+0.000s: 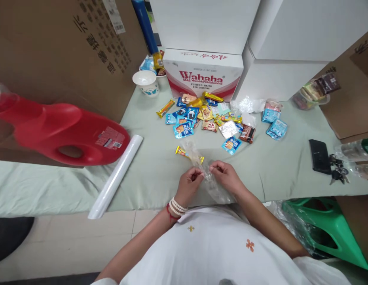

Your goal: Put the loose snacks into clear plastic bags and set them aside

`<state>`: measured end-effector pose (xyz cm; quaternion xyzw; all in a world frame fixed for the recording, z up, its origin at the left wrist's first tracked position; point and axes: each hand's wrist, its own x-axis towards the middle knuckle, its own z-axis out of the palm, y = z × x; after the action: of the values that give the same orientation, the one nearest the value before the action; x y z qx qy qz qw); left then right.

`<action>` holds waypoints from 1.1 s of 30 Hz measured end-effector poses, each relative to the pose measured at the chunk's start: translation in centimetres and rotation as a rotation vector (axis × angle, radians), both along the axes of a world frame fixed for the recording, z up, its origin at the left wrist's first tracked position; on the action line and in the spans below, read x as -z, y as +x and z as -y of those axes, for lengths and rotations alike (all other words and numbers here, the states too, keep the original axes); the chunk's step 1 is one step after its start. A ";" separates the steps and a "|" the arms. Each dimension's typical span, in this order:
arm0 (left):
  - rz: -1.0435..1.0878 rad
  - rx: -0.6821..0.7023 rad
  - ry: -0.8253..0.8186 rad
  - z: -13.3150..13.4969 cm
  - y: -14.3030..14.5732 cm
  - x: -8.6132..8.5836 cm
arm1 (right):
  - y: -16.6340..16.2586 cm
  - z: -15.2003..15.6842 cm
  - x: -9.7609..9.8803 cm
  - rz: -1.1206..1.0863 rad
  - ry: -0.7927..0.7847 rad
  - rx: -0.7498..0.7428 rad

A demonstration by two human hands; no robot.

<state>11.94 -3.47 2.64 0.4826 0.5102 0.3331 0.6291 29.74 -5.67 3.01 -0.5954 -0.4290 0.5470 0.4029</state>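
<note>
A clear plastic bag (212, 186) lies crumpled at the near part of the table. My left hand (190, 183) pinches its left edge between thumb and fingertips. On the other side, my right hand (226, 175) is closed in a pinch on the same bag, a short gap from the left. Under and beside the bag's far end rests a yellow snack packet (181, 151), partly covered by the plastic. Beyond my hands is a loose pile of small wrapped snacks (207, 113), with a blue packet (231, 145) at its near right.
Behind the pile stands a Wahaba-style water carton (203, 77) under white boxes. A white bowl (146, 83) is at the back left. Left are a red jug (74, 134) and a white roll (115, 177). Right are a phone (319, 156), keys (339, 171) and more blue packets (277, 128).
</note>
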 end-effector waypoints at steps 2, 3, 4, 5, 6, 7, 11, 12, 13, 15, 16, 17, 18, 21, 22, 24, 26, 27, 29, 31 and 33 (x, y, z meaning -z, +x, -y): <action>0.163 -0.064 -0.119 -0.2 -1.1 -0.1 | 0.5 0.1 0.3 -0.091 -0.060 0.065; 0.256 -0.095 -0.196 -0.3 -1.8 -0.1 | 0.8 0.2 0.4 -0.142 -0.097 0.081; 0.348 -0.123 -0.272 -0.5 -2.4 -0.1 | 1.1 0.4 0.5 -0.194 -0.131 0.086; 0.427 -0.148 -0.338 -0.8 -3.1 0.0 | 1.4 0.6 0.6 -0.239 -0.158 0.087; 0.485 -0.170 -0.388 -1.0 -3.7 0.2 | 1.5 0.8 0.7 -0.272 -0.176 0.086; 0.522 -0.193 -0.419 -1.2 -4.2 0.4 | 1.6 1.0 0.7 -0.291 -0.187 0.080; 0.474 -0.221 -0.372 -1.4 -4.9 1.0 | 1.0 1.4 0.9 -0.257 -0.175 0.046; 0.412 -0.210 -0.302 -1.3 -4.8 1.0 | 0.8 1.4 0.9 -0.232 -0.160 0.041; 0.328 -0.190 -0.208 -1.2 -4.7 1.0 | 0.6 1.4 0.8 -0.204 -0.143 0.035; 0.110 -0.124 0.038 -1.1 -4.2 0.8 | 0.3 1.4 0.6 -0.151 -0.114 0.016; -0.006 -0.085 0.168 -1.1 -4.0 0.6 | 0.2 1.4 0.5 -0.126 -0.101 0.001; -0.109 -0.047 0.283 -1.3 -3.8 0.5 | 0.2 1.4 0.4 -0.107 -0.091 -0.016; -0.185 -0.020 0.364 -1.5 -3.6 0.4 | 0.2 1.5 0.3 -0.093 -0.082 -0.033; -0.196 -0.050 0.332 -2.3 -3.0 0.4 | 0.5 1.8 0.5 -0.093 -0.072 -0.075; -0.155 -0.083 0.265 -2.5 -2.8 0.5 | 0.7 2.0 0.5 -0.102 -0.076 -0.090; -0.104 -0.134 0.168 -2.8 -2.4 0.6 | 1.0 2.2 0.6 -0.096 -0.082 -0.141; -0.133 -0.147 0.176 -2.8 -2.0 0.5 | 1.2 2.3 0.2 0.005 -0.042 -0.175; -0.169 -0.147 0.212 -2.7 -1.7 0.4 | 1.2 2.2 -0.1 0.094 0.008 -0.169; -0.237 -0.150 0.310 -2.3 -1.1 0.2 | 0.8 1.8 -0.8 0.294 0.150 -0.143; -0.249 -0.157 0.372 -2.0 -0.6 -0.1 | 0.0 1.1 -1.3 0.429 0.284 -0.169; -0.150 -0.131 0.333 -1.7 -0.3 -0.2 | -0.8 0.4 -1.3 0.454 0.346 -0.228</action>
<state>11.67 -1.73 2.82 0.5693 0.5238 0.4163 0.4776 28.90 -6.09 4.28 -0.5730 -0.6589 0.3605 0.3280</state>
